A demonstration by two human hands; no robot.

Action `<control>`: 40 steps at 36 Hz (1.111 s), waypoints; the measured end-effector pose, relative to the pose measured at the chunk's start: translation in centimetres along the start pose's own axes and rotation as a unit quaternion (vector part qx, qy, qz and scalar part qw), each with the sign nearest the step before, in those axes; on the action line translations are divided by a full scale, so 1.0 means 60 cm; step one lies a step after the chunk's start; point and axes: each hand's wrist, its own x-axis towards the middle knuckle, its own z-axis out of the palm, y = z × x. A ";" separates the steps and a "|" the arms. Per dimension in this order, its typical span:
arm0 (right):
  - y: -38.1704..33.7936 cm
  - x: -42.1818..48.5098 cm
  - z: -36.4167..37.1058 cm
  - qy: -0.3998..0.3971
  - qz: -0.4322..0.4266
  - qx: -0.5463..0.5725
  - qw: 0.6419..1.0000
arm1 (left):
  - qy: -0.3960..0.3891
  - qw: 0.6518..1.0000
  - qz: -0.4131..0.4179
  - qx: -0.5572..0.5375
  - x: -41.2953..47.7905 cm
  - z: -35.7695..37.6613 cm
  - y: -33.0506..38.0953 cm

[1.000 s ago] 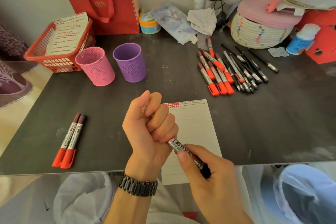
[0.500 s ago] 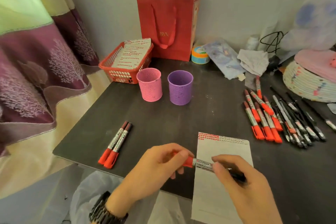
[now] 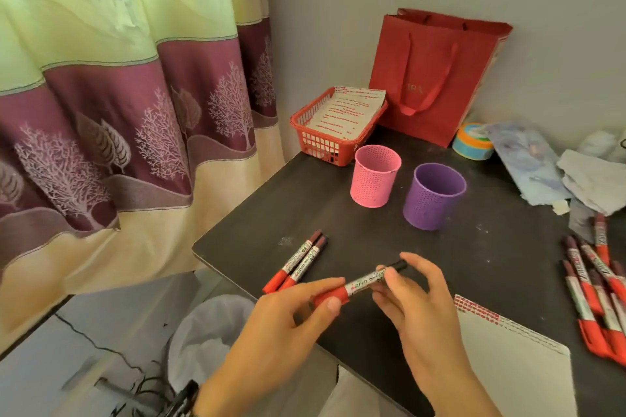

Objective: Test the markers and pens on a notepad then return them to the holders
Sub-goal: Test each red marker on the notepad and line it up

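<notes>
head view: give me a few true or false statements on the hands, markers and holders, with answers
1. The left hand and the right hand both grip one marker, one at each end. True.
2. The pink holder has markers standing in it. False: no marker sticks out of it.
3. A pair of markers lies side by side on the table, left of the gripped one. True.
4. The purple holder lies tipped on its side. False: it stands upright, right of the pink holder.
5. The red bag lies flat on the table. False: it stands upright at the back.
</notes>
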 end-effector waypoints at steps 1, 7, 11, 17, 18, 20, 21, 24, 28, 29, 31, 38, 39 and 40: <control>0.000 0.010 0.011 -0.009 -0.007 -0.028 1.000 | 0.018 0.999 0.010 0.030 0.001 -0.010 -0.008; 0.020 0.062 0.059 -0.077 -0.029 -0.195 0.977 | 0.110 0.978 -0.001 0.176 0.002 -0.057 -0.075; 0.035 0.080 0.079 -0.080 -0.047 -0.248 0.964 | 0.069 0.973 0.018 0.220 0.002 -0.062 -0.114; 0.041 0.093 0.097 -0.068 -0.067 -0.289 0.952 | 0.064 0.960 0.022 0.272 0.003 -0.053 -0.140; 0.042 0.093 0.100 -0.066 -0.068 -0.291 0.952 | 0.069 0.960 0.022 0.270 0.002 -0.051 -0.143; 0.043 0.094 0.104 -0.061 -0.066 -0.286 0.954 | 0.078 0.960 0.021 0.268 -0.001 -0.047 -0.144; 0.043 0.094 0.105 -0.059 -0.066 -0.281 0.956 | 0.081 0.960 0.020 0.267 -0.002 -0.046 -0.143; 0.047 0.092 0.107 -0.049 -0.068 -0.273 0.958 | 0.090 0.959 0.024 0.268 -0.007 -0.043 -0.142; 0.050 0.092 0.109 -0.038 -0.076 -0.304 0.949 | 0.104 0.966 0.028 0.236 -0.014 -0.040 -0.143; 0.051 0.092 0.109 -0.038 -0.076 -0.312 0.946 | 0.106 0.967 0.028 0.229 -0.016 -0.039 -0.144; 0.051 0.091 0.109 -0.038 -0.075 -0.321 0.943 | 0.109 0.966 0.028 0.231 -0.020 -0.037 -0.145; 0.052 0.086 0.106 -0.045 -0.066 -0.331 0.940 | 0.116 0.967 0.031 0.227 -0.022 -0.035 -0.136; 0.053 0.086 0.106 -0.045 -0.065 -0.331 0.940 | 0.115 0.967 0.028 0.225 -0.022 -0.035 -0.135; 0.053 0.086 0.107 -0.044 -0.064 -0.332 0.940 | 0.115 0.968 0.025 0.222 -0.022 -0.035 -0.134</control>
